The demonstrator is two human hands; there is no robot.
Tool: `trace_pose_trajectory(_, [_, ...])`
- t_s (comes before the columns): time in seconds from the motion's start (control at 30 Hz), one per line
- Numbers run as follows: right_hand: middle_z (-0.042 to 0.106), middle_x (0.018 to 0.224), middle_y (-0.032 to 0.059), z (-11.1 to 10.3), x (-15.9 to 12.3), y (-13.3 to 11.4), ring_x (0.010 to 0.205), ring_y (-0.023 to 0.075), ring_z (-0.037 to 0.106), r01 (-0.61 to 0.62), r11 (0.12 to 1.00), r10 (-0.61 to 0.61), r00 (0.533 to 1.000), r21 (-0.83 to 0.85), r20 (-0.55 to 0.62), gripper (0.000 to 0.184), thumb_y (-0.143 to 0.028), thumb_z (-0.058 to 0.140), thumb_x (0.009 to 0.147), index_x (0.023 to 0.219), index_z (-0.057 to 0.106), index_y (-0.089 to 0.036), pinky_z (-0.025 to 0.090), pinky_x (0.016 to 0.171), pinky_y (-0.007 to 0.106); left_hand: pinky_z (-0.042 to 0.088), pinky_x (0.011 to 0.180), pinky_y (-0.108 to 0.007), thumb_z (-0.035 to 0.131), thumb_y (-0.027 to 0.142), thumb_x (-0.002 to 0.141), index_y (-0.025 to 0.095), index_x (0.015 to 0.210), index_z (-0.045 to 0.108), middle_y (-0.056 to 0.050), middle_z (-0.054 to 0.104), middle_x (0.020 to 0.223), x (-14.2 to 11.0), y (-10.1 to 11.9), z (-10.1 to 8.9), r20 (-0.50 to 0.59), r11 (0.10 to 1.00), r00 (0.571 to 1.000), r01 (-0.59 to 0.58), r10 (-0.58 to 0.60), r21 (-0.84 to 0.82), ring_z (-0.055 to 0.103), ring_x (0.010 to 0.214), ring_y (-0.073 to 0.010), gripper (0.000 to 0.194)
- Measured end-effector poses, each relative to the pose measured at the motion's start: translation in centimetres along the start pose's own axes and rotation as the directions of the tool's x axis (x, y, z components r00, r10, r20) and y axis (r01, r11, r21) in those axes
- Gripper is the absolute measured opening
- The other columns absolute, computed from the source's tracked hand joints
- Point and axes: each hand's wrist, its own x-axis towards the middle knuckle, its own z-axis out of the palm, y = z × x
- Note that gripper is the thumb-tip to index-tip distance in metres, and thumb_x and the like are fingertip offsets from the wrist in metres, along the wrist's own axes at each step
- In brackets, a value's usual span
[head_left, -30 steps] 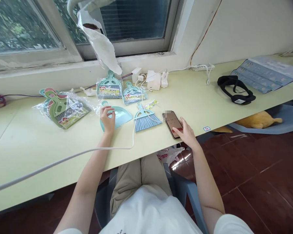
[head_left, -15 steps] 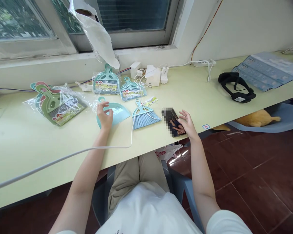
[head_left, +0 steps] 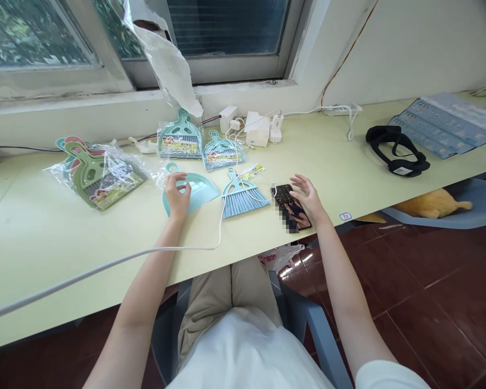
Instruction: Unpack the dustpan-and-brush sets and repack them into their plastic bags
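Note:
My left hand [head_left: 176,193] rests on a small teal dustpan [head_left: 198,191] lying on the pale yellow table [head_left: 44,243]; its fingers curl over the pan's near edge. To the right lies a small teal brush [head_left: 240,198] with blue-grey bristles. My right hand [head_left: 306,197] hovers with fingers spread over the right side of a phone [head_left: 290,208] lying flat near the table's front edge. A white cable [head_left: 105,265] runs from the left across the table toward the brush.
Packaged dustpan sets lie behind: a green and pink bundle [head_left: 97,178] at left, two teal sets [head_left: 181,141] near the window. White chargers [head_left: 256,131] sit by the wall. A black strap [head_left: 397,154] and blue sheets [head_left: 441,124] lie at right. A blue chair with a yellow toy [head_left: 429,204] stands beside.
My right hand has lifted from tapping the phone's screen and moved up its right side with fingers spread. The phone's screen changed. My left hand stays on the dustpan.

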Motion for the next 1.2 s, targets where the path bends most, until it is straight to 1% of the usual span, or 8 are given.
trace_pose_trajectory(0.13, [0.049, 0.142, 0.0063, 0.4, -0.4, -0.4, 0.136, 0.0243, 0.040, 0.034, 0.998, -0.030, 0.996, -0.048, 0.084, 0.074, -0.055, 0.064, 0.078, 0.142, 0.033, -0.031, 0.027, 0.116, 0.045, 0.053, 0.066, -0.022, 0.050, 0.005, 0.071, 0.022, 0.101, 0.059, -0.005, 0.056, 0.111, 0.0, 0.3, 0.0, 0.006, 1.000, 1.000, -0.017, 0.017, 0.011, 0.060, 0.092, -0.0149, 0.036])
trace_pose_trajectory(0.3, [0.031, 0.155, 0.0041, 0.7, 0.4, 0.9, 0.143, 0.0269, 0.026, 0.047, 0.977, -0.040, 0.999, -0.210, 0.037, 0.080, -0.058, 0.069, 0.071, 0.141, 0.038, -0.033, 0.025, 0.117, 0.045, 0.054, 0.068, -0.023, 0.048, 0.004, 0.069, 0.021, 0.100, 0.060, -0.005, 0.056, 0.113, -0.1, 0.3, 0.0, 0.017, 1.000, 1.000, -0.010, 0.009, 0.011, 0.059, 0.094, -0.0159, 0.037])
trace_pose_trajectory(0.4, [0.032, 0.154, 0.0050, 0.9, 0.7, 1.3, 0.143, 0.0277, 0.025, 0.052, 0.960, -0.042, 0.998, -0.276, 0.042, 0.080, -0.058, 0.073, 0.068, 0.138, 0.044, -0.032, 0.020, 0.119, 0.045, 0.054, 0.069, -0.023, 0.048, 0.003, 0.068, 0.021, 0.098, 0.061, -0.006, 0.056, 0.112, -0.1, 0.3, -0.1, 0.019, 1.000, 1.000, -0.023, 0.023, 0.005, 0.059, 0.100, -0.0172, 0.037])
trace_pose_trajectory(0.63, [0.039, 0.151, 0.0059, 1.0, 0.2, 1.4, 0.143, 0.0209, 0.031, -0.040, 0.999, 0.042, 0.998, 0.035, -0.039, 0.063, -0.057, 0.053, 0.085, 0.140, 0.035, -0.032, 0.025, 0.117, 0.045, 0.056, 0.072, -0.023, 0.049, 0.004, 0.071, 0.021, 0.095, 0.063, -0.006, 0.057, 0.114, -0.2, 0.6, -0.2, 0.042, 1.000, 0.999, 0.005, -0.005, 0.010, 0.058, 0.109, -0.0189, 0.032])
trace_pose_trajectory(0.83, [0.040, 0.149, 0.0116, 1.6, -2.0, 1.1, 0.140, 0.0219, 0.037, -0.118, 0.991, 0.123, 0.988, 0.056, -0.092, 0.071, -0.063, 0.050, 0.083, 0.141, 0.028, -0.028, 0.030, 0.115, 0.045, 0.057, 0.070, -0.023, 0.051, 0.005, 0.073, 0.021, 0.092, 0.064, -0.007, 0.057, 0.112, -0.1, 0.4, -0.2, 0.044, 1.000, 0.999, -0.008, 0.008, -0.018, 0.058, 0.108, -0.0187, 0.027])
trace_pose_trajectory(1.0, [0.028, 0.155, 0.0173, 2.7, -6.4, -1.9, 0.137, 0.0329, 0.039, -0.226, 0.908, 0.181, 0.971, -0.353, -0.156, 0.102, -0.063, 0.065, 0.071, 0.150, 0.013, -0.025, 0.036, 0.109, 0.052, 0.056, 0.068, -0.023, 0.052, 0.007, 0.077, 0.020, 0.090, 0.063, -0.007, 0.057, 0.111, -0.2, 0.2, 0.1, 0.033, 1.000, 0.999, 0.008, -0.008, -0.014, 0.059, 0.104, -0.0179, 0.022])
trace_pose_trajectory(1.1, [0.026, 0.156, 0.0148, 3.2, -7.8, -3.6, 0.140, 0.0360, 0.034, -0.235, 0.770, 0.198, 0.972, -0.593, -0.128, 0.102, -0.055, 0.067, 0.073, 0.152, 0.009, -0.027, 0.033, 0.108, 0.058, 0.056, 0.067, -0.023, 0.053, 0.011, 0.080, 0.020, 0.093, 0.062, -0.007, 0.057, 0.112, -0.3, 0.3, 0.1, 0.053, 1.000, 0.999, 0.007, -0.007, 0.004, 0.058, 0.103, -0.0174, 0.018])
trace_pose_trajectory(1.2, [0.027, 0.157, 0.0137, 2.7, -7.5, -4.0, 0.138, 0.0352, 0.037, -0.272, 0.705, 0.223, 0.962, -0.655, -0.158, 0.101, -0.048, 0.066, 0.074, 0.153, 0.006, -0.027, 0.038, 0.105, 0.054, 0.054, 0.073, -0.026, 0.052, 0.015, 0.084, 0.020, 0.096, 0.062, -0.008, 0.055, 0.114, 0.0, 0.6, -0.7, 0.050, 0.997, 0.998, -0.050, 0.047, 0.058, 0.056, 0.106, -0.0187, 0.016])
